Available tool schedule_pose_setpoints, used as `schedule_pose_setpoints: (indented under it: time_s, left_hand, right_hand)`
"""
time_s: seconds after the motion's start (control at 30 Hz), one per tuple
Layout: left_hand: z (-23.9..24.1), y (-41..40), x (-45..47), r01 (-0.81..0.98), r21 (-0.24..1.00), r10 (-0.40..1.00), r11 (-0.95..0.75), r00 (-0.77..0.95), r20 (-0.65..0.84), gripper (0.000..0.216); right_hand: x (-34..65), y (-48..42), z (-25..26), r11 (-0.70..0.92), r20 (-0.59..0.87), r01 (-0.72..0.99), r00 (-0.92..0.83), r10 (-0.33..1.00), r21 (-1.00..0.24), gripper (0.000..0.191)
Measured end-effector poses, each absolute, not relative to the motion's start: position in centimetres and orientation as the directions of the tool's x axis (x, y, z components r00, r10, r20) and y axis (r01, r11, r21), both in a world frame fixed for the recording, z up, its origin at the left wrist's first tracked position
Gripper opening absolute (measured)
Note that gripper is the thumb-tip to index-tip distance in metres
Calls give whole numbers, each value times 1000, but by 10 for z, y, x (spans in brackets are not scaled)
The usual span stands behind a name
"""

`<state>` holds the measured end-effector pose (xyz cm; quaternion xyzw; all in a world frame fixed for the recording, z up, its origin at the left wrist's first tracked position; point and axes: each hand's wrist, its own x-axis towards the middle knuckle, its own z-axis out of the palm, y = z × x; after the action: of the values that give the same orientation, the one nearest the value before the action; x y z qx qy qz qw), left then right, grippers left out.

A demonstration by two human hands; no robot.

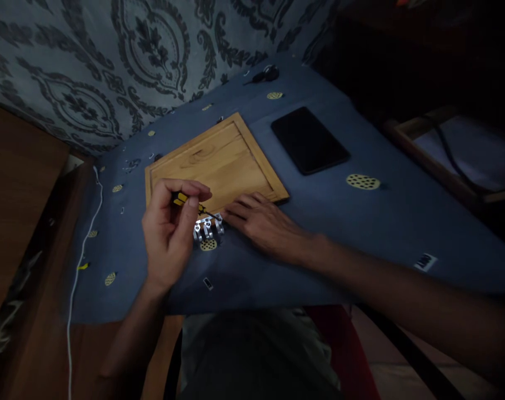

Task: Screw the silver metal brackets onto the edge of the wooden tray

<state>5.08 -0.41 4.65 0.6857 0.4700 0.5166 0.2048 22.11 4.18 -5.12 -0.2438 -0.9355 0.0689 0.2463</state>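
My left hand (171, 233) is closed in a pinch on a small yellow-and-black screwdriver (185, 203), whose thin tip points down to the right at a small silver metal part (208, 228). That part lies on the blue cloth just in front of a wooden tray (235, 150). My right hand (263, 222) lies flat on the cloth with fingers stretched out, fingertips touching the metal part's right side and steadying it.
A black phone or tablet (308, 139) lies right of the tray. A dark small object (264, 74) sits at the far edge. A white cable (83, 244) runs down the left side. Patterned wall behind; a wooden frame (448, 161) stands at right.
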Motion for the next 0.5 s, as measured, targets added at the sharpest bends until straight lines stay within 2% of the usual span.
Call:
schedule_pose_setpoints:
  time_s: [0.13,0.3,0.5]
  left_hand:
    - [42,3,56,285,836,878,-468,47,476,6]
    - [41,5,60,231,863,892,-450,68,447,10]
    - [43,12,71,74,911,909,-406,-69,411,35]
  right_hand:
    - [221,41,-49,870,418,444,-764,492,-213,23]
    - [222,41,-46,870,390,438,-778,493,-226,26]
    - [223,40,-45,858,380,418,-773,508,-299,25]
